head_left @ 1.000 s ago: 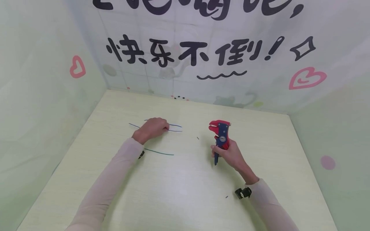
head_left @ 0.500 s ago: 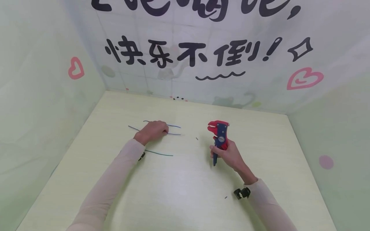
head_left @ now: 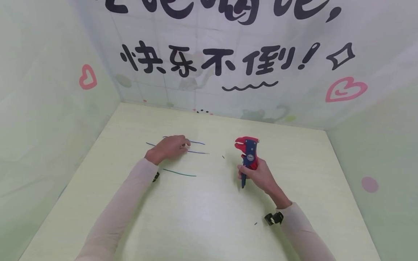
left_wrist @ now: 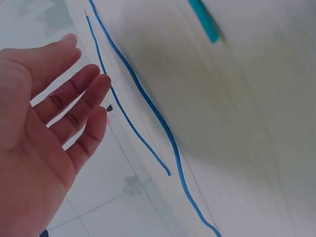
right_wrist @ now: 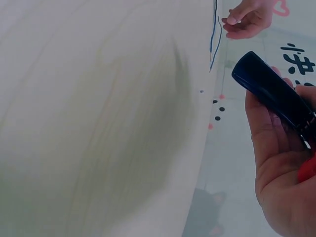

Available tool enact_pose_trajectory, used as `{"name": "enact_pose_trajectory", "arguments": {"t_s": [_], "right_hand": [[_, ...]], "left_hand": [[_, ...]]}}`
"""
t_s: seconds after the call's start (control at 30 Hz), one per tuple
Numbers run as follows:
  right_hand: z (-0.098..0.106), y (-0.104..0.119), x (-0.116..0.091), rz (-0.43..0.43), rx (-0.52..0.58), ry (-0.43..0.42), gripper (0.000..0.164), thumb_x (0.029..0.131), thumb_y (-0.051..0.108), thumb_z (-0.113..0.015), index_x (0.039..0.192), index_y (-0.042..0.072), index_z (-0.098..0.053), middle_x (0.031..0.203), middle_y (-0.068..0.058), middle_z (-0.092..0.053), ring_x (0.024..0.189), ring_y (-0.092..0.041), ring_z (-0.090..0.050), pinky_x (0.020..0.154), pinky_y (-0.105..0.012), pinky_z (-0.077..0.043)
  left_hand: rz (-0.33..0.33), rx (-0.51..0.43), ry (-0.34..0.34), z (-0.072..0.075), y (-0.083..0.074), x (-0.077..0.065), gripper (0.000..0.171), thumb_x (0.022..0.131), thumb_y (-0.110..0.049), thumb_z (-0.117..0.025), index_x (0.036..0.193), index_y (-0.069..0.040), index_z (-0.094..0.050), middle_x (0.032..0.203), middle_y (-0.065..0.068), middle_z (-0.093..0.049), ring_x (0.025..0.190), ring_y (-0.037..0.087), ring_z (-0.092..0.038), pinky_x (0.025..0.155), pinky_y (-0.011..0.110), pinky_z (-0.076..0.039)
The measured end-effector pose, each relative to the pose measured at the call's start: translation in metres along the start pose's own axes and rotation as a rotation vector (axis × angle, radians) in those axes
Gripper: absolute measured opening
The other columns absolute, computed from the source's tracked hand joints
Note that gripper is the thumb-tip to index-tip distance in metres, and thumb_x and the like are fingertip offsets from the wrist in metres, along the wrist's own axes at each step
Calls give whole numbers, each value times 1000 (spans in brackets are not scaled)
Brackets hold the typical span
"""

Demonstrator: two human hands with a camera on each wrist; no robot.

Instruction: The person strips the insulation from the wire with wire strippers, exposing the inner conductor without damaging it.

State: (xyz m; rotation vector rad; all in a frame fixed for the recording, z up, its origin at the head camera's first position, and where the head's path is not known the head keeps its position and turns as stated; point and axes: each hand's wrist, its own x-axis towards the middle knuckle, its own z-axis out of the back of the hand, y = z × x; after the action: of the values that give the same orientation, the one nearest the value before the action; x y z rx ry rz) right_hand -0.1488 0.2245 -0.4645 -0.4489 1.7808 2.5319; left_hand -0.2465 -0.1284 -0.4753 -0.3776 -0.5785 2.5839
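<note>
My left hand (head_left: 170, 148) hovers over two blue wires with its fingers loosely spread, and nothing lies between them. The nearer blue wire (head_left: 197, 152) runs under the hand, and its right tip looks bare. Behind it lies the farther blue wire (head_left: 197, 142); in the left wrist view this wire (left_wrist: 131, 123) shows a bare tip at its upper end. In front of the hand rests a green wire (head_left: 179, 173). My right hand (head_left: 262, 175) grips a red and blue wire stripper (head_left: 250, 148) by its handles, red jaws pointing away from me and parted.
Two small dark scraps lie on the pale table (head_left: 202, 210): one scrap (head_left: 223, 157) between the hands, another scrap (head_left: 255, 223) near the right wrist. A printed cloth wall (head_left: 209, 98) rises behind the table, with more cloth on both sides.
My left hand has moved the nearer blue wire slightly toward me, then let go of it and loosened its fingers. The right hand and wire stripper stay nearly still.
</note>
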Motion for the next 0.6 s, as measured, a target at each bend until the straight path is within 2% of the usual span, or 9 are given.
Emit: {"name": "enact_pose_trajectory", "arguments": {"t_s": [0.07, 0.17, 0.3, 0.47, 0.6], "right_hand": [[0, 0, 0, -3, -5, 1, 51, 93, 26, -71, 128, -4, -49, 88, -13, -73, 79, -24, -72, 81, -29, -58], [-1, 0, 0, -11, -10, 3, 51, 93, 26, -71, 128, -4, -49, 88, -13, -73, 79, -24, -72, 82, -30, -58], [-1, 0, 0, -19, -14, 4, 51, 93, 26, -70, 129, -4, -49, 89, -13, -73, 79, -24, -72, 84, -32, -57], [-2, 1, 1, -18, -10, 13, 52, 93, 26, -70, 130, -4, -49, 89, -13, -73, 80, -24, -73, 85, -33, -57], [-1, 2, 1, -15, -9, 18, 53, 93, 27, -71, 130, -4, -49, 89, -13, -73, 79, -25, -73, 86, -34, -57]], "left_hand": [[-18, 1, 13, 1, 1, -3, 29, 101, -22, -57, 128, -15, -66, 123, 2, -64, 107, 19, -59, 98, 39, -48], [-60, -3, 52, 2, 1, -10, 23, 100, -23, -60, 119, -17, -70, 113, 0, -65, 100, 17, -58, 93, 37, -49], [-118, -37, 163, 4, -2, -20, 9, 97, -20, -65, 102, -18, -72, 91, -3, -61, 86, 15, -53, 81, 32, -46], [-102, -40, 314, 0, -9, -32, 6, 88, -19, -73, 93, -20, -70, 83, -5, -56, 81, 12, -50, 76, 30, -44], [-62, 31, 352, -6, -16, -39, 12, 85, -14, -75, 85, -19, -64, 82, -7, -55, 78, 11, -49, 73, 29, -42]]}}
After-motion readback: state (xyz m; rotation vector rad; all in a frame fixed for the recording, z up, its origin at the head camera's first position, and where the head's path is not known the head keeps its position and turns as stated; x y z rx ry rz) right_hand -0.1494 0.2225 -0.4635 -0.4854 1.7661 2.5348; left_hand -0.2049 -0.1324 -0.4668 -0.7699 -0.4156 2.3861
